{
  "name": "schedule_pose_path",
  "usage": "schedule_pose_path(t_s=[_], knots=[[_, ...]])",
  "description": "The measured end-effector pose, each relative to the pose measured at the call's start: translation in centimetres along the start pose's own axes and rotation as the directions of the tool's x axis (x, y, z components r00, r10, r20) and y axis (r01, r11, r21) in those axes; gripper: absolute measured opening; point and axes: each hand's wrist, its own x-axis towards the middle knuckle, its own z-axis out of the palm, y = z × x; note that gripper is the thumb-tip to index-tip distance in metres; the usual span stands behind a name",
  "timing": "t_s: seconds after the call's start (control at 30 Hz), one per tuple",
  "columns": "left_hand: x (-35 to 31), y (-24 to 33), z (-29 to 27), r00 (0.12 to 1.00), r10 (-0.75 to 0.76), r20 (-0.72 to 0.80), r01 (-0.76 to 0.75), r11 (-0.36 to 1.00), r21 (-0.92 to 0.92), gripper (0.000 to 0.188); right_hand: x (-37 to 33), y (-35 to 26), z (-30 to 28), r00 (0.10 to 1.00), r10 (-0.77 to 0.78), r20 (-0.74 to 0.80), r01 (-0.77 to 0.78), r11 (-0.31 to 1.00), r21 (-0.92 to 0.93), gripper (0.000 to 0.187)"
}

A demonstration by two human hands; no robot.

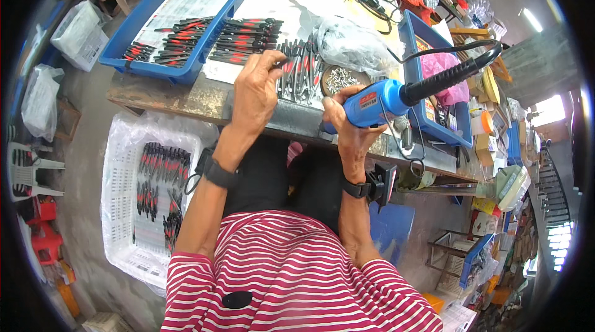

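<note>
My right hand point(350, 127) grips a blue electric screwdriver point(375, 104) with a black cable sleeve, held over the table's front edge. My left hand point(254, 93) reaches over the table, thumb and fingers pinched together. A small dark piece shows at its fingertips, too hidden to name. Beside those fingers lie a row of slim metal tools with black and red handles point(299, 72) and a stacked pile of black-and-red tools point(245, 39). A round dish of small silver screws point(339, 78) sits between my hands.
A blue tray point(192, 62) at the left holds more such tools. Below it, a white plastic basket point(118, 208) with plastic lining holds several rows. Clear plastic bags point(350, 44) lie behind the screws. Another blue tray point(455, 137) stands right, with the screwdriver's cable looping over it.
</note>
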Motion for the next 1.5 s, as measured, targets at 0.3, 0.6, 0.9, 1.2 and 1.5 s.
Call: schedule_pose_path(t_s=[0.3, 0.6, 0.9, 1.2, 1.5], knots=[[-6.8, 4.3, 2.3, 0.651, -0.569, 0.503, 0.759, 0.488, -0.430, 0.022, 0.4, -1.3, -0.5, 0.999, 0.005, -0.054, 0.000, 0.995, 0.097, 0.020], [-9.2, 3.8, 4.0, 0.577, -0.573, 0.581, 0.816, 0.401, -0.416, 0.030, 0.7, -1.3, -0.9, 0.998, 0.004, -0.064, 0.011, 0.973, 0.230, 0.022], [-9.5, 4.0, 4.5, 0.518, -0.630, 0.578, 0.852, 0.324, -0.411, 0.030, 0.9, -1.0, -0.4, 1.000, -0.003, -0.021, 0.009, 0.967, 0.253, 0.022], [-9.8, 3.7, 4.9, 0.517, -0.636, 0.572, 0.847, 0.286, -0.447, 0.027, 0.6, -1.3, -0.3, 0.999, -0.030, 0.041, 0.025, 0.994, 0.107, 0.021], [-9.8, 3.7, 5.0, 0.512, -0.656, 0.554, 0.854, 0.319, -0.411, 0.025, 0.9, -1.1, -0.3, 0.999, -0.018, 0.043, 0.010, 0.985, 0.173, 0.022]])
